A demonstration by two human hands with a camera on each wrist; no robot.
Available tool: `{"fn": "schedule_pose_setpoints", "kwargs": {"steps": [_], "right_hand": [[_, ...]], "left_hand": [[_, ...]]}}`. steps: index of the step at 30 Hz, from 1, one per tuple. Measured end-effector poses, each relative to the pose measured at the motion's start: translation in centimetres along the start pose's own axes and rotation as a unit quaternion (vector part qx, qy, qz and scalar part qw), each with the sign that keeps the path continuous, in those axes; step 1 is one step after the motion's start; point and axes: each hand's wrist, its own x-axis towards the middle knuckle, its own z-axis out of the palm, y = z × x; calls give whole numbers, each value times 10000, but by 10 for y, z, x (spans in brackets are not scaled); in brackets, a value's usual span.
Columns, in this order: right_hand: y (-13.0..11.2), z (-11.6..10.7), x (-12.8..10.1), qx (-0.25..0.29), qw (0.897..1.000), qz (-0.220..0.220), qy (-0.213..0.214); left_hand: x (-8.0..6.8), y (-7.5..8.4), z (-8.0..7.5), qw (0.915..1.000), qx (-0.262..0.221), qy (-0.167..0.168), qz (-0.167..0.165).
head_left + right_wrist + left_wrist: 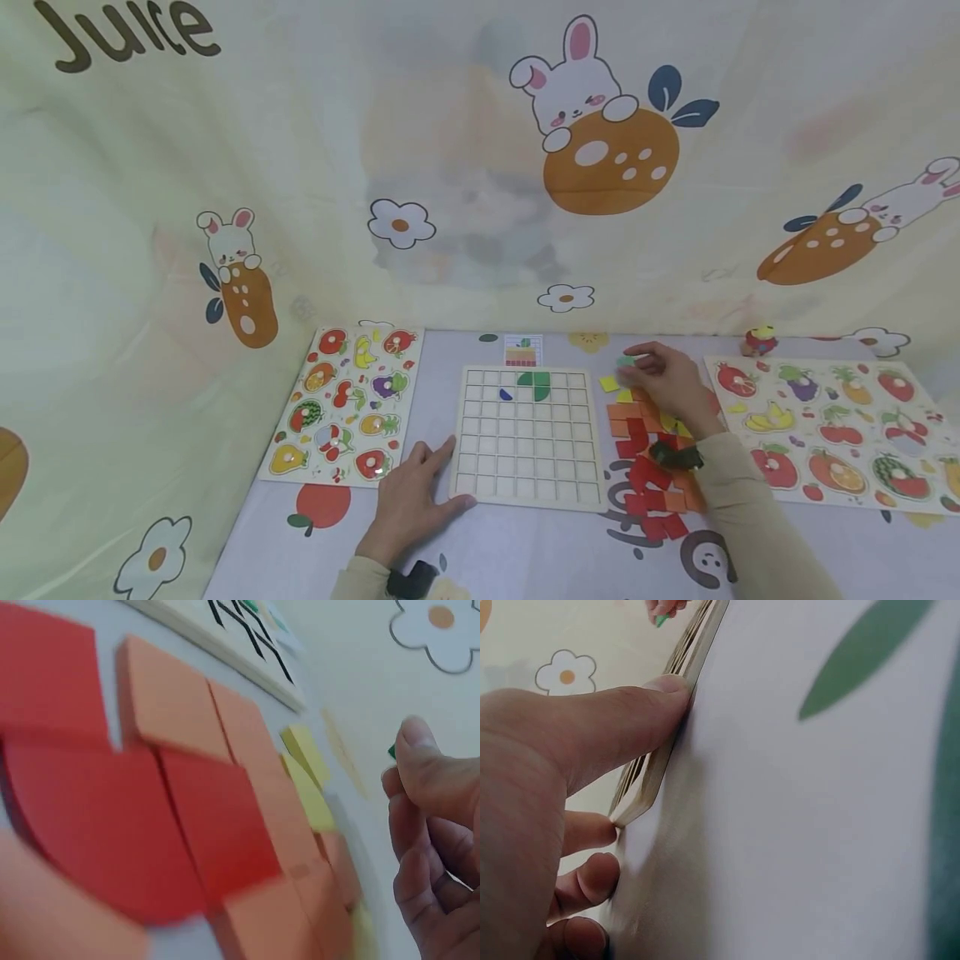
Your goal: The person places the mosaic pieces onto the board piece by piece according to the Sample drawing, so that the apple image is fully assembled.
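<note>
We're seeing the left hand [411,500] lying flat w/ relaxed fingers, thumb touching the grid board [528,437] at its near-left corner. The right hand [670,383] is pinching a green tile [625,361] above the red/orange tile pile [651,467] right of the board; the tile's mostly hidden by fingers, shape unclear.

A pale yellow cloth [450,167] hangs as the backdrop behind the table, printed with white rabbits hugging orange fruit [607,150], small white flowers [401,223] and the dark word "Juice" [127,33] at the upper left. It drapes down around the left side as well, and a faint grey blur shows through its middle. The table [525,558] below is covered in a light lilac-white sheet printed with a red apple [322,507], green leaves and dark curly shapes, all under soft, even light with no hard shadows.
</note>
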Motion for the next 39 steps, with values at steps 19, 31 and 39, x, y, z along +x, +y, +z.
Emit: {"fn": "schedule_pose_setpoints", "kwargs": {"steps": [19, 31, 39], "right_hand": [[-46, 61, -6, 673, 9955, -600, 290], [-75, 97, -10, 817, 9962, -289, -103], [-85, 111, -14, 242, 9962, -761, -337]], "left_hand": [[0, 0, 0, 10000, 39, -16, -2], [0, 0, -1, 10000, 38, 7, 25], [0, 0, -1, 10000, -4, -25, 29]]}}
